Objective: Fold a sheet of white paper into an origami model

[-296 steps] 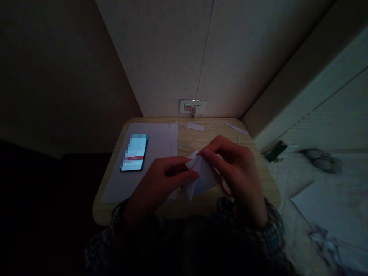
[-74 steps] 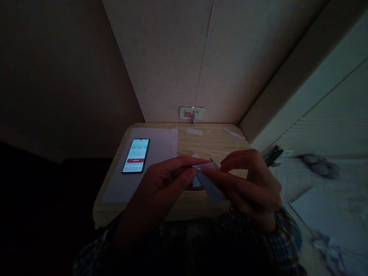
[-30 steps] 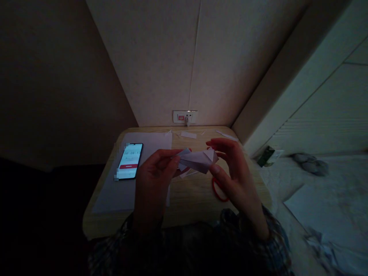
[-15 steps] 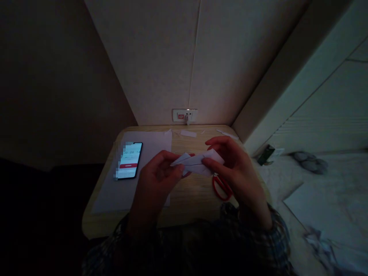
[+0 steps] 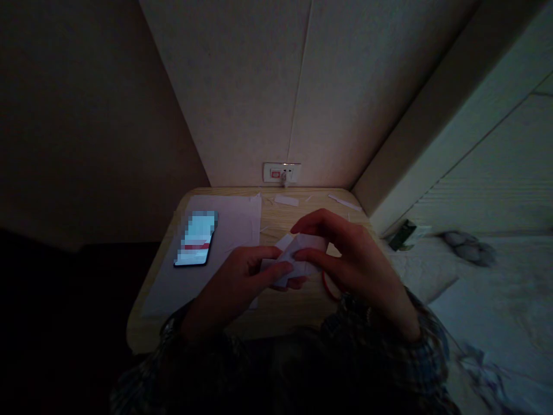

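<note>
folded paper [image 5: 290, 259] light, creases easily | pinched between left hand [image 5: 242, 282] and right hand [image 5: 345, 259] fingertips | best held at edges

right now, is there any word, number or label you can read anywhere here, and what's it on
None can be read in this dim picture.
phone: screen lit but blurred, only a red band shows; unreadable.
wall socket: a red mark, too small to read.
green packet: too dark and small to read.
folded paper held by the left hand and right hand: no print shows.
</note>
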{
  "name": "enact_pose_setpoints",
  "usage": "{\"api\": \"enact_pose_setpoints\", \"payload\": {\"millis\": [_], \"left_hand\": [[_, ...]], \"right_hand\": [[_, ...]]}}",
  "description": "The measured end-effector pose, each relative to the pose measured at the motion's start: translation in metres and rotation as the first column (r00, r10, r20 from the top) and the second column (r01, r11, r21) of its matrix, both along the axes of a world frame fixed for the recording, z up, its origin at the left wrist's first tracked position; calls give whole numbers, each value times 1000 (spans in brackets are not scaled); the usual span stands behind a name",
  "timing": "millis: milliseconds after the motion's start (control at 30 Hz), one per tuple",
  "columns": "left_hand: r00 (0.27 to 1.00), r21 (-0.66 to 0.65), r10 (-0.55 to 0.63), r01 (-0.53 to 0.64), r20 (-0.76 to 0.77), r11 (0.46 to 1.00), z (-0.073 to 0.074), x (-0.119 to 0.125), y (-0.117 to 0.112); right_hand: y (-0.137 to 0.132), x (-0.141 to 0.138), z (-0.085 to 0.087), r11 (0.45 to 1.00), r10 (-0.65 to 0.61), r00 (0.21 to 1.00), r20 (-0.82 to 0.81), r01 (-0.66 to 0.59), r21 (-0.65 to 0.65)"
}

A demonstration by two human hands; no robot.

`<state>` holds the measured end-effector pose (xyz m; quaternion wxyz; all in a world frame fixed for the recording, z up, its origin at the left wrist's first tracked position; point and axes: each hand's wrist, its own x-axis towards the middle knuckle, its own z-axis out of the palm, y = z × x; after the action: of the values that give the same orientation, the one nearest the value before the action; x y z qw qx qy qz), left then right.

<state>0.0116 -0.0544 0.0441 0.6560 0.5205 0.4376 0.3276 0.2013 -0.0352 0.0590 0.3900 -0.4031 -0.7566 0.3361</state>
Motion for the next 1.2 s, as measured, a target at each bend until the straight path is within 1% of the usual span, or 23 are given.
{"api": "enact_pose_setpoints", "payload": {"millis": [67, 133, 200, 267, 333, 400, 467, 600, 733, 833, 967, 1100, 1200], "left_hand": [[997, -20, 46, -45, 60, 999, 1, 3, 0], [989, -19, 101, -100, 106, 995, 1, 6, -2], [978, -31, 155, -152, 140, 988, 0, 10, -3], [959, -65, 224, -216, 171, 974, -2, 14, -5], [942, -85, 280, -269, 185, 960, -4, 17, -7], [938, -61, 313, -307, 146, 950, -6, 18, -7], [941, -7, 322, -323, 99, 946, -8, 17, -6], [950, 103, 310, -313, 46, 944, -11, 11, -3], [956, 143, 292, -284, -31, 948, -11, 7, -3], [956, 127, 292, -286, -28, 950, -10, 7, -4], [955, 45, 294, -292, -27, 955, -6, 8, -2], [947, 35, 322, -321, -12, 946, -2, 10, -1], [940, 37, 341, -341, -5, 939, -3, 11, -1]], "right_hand": [[-2, 0, -3, 998, -55, 992, -113, 53, -27], [-5, 1, -8, 991, -124, 964, -234, 110, -72], [-10, 3, -12, 983, -175, 935, -307, 146, -115], [-15, 5, -16, 973, -215, 917, -335, 175, -148], [-18, 4, -17, 964, -247, 914, -323, 196, -181], [-20, 3, -16, 954, -261, 924, -280, 201, -225], [-20, 0, -15, 945, -270, 928, -258, 203, -257], [-19, -5, -14, 937, -291, 913, -286, 211, -280], [-19, -7, -15, 930, -296, 904, -308, 198, -310], [-20, -8, -13, 920, -303, 901, -312, 190, -344], [-22, -11, -10, 919, -293, 907, -303, 180, -352], [-22, -11, -11, 921, -290, 913, -286, 185, -343], [-22, -9, -13, 922, -283, 917, -281, 181, -341]]}}
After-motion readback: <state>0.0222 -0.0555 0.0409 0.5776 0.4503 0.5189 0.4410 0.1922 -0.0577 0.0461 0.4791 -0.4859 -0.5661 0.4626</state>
